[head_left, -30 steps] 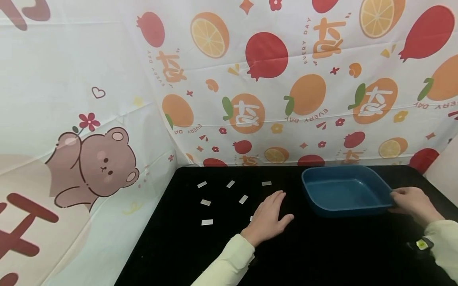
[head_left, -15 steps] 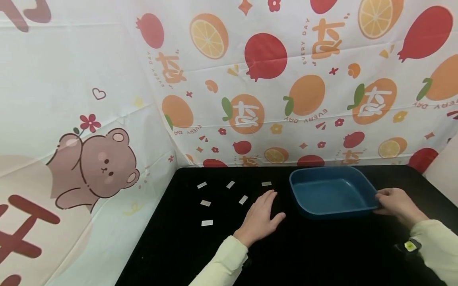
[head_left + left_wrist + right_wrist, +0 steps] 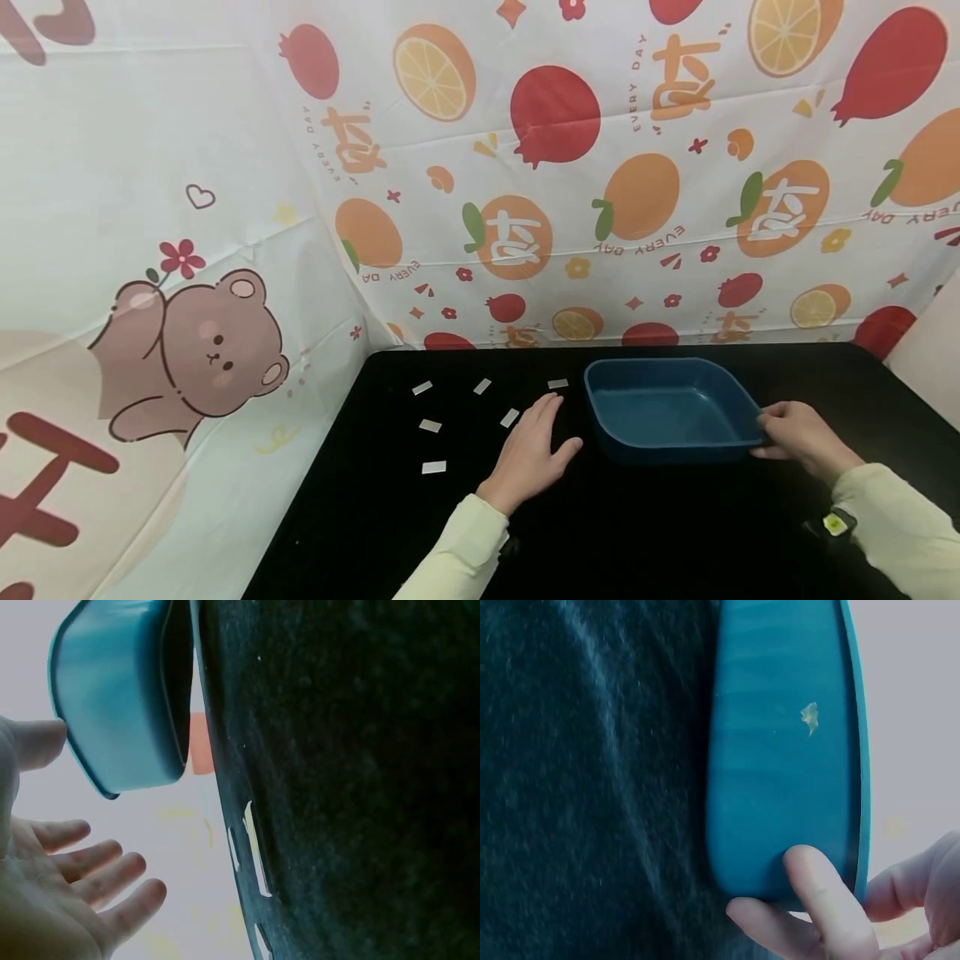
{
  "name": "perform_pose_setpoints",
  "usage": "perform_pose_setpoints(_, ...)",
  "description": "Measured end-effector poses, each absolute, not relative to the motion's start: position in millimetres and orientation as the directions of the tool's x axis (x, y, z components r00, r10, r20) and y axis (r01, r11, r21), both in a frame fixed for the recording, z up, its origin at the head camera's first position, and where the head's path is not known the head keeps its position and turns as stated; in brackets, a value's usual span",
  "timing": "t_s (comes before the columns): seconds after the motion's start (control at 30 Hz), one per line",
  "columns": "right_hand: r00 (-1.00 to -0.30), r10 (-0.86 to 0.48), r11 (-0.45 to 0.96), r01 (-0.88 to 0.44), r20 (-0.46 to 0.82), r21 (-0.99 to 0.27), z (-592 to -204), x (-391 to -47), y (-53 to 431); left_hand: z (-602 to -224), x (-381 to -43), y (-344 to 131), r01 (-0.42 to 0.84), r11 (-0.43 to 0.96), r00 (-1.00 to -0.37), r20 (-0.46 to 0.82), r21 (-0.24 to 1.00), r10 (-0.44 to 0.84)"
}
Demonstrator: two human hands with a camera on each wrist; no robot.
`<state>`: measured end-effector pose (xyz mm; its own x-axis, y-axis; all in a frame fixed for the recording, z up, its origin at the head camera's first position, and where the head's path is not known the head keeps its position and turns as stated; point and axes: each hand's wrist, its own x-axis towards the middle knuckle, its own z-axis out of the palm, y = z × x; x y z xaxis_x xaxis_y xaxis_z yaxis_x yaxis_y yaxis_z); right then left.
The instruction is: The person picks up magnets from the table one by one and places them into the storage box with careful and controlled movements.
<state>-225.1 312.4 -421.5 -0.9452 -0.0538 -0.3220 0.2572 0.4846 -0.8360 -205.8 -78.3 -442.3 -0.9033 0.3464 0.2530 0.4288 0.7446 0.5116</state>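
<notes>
A blue rectangular plastic bin (image 3: 675,408) stands toward the back right of the black table. My right hand (image 3: 798,437) holds it by its right front corner. In the right wrist view, the fingers (image 3: 817,881) lie against the outer wall while the thumb is at the rim. My left hand (image 3: 525,454) is just left of the bin, fingers extended and thumb spread. It holds nothing. Several small white rectangular pieces (image 3: 433,467) lie scattered beyond and left of that hand. In the left wrist view the bin's wall (image 3: 112,697) is close to the left thumb; contact is unclear.
The black tabletop (image 3: 637,533) ends at a fruit-printed cloth (image 3: 570,208) behind. A pale cloth with a printed bear (image 3: 217,350) hangs along the left side. A light surface (image 3: 930,358) borders the table's right edge.
My right hand has moved left with the bin, which is now nearer my left hand. The left hand has shifted slightly left, staying outstretched. A white piece beside it is no longer visible.
</notes>
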Motion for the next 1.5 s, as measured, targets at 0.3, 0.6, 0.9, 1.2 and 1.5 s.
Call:
perform_pose_setpoints(0.3,-0.94,-0.056,0.472,0.273,-0.338,-0.838,-424,-224,295,-443,-205,-86,0.403,0.743,-0.915,0.247,0.534,0.319)
perform_pose_setpoints(0.6,-0.924,-0.062,0.414,0.321,-0.378,-0.852,-426,-220,282,-442,-208,-95,0.37,0.75,-0.928,0.246,0.548,0.278)
perform_pose_setpoints(0.9,-0.916,-0.064,0.368,0.347,-0.396,-0.863,-428,-220,276,-441,-212,-100,0.354,0.743,-0.935,0.235,0.568,0.266)
perform_pose_setpoints(1.2,-0.902,-0.076,0.358,0.373,-0.425,-0.856,-427,-218,273,-442,-216,-105,0.35,0.746,-0.937,0.23,0.567,0.264)
perform_pose_setpoints(1.5,-0.918,-0.081,0.499,0.299,-0.387,-0.813,-428,-222,283,-443,-217,-107,0.355,0.751,-0.935,0.228,0.556,0.273)
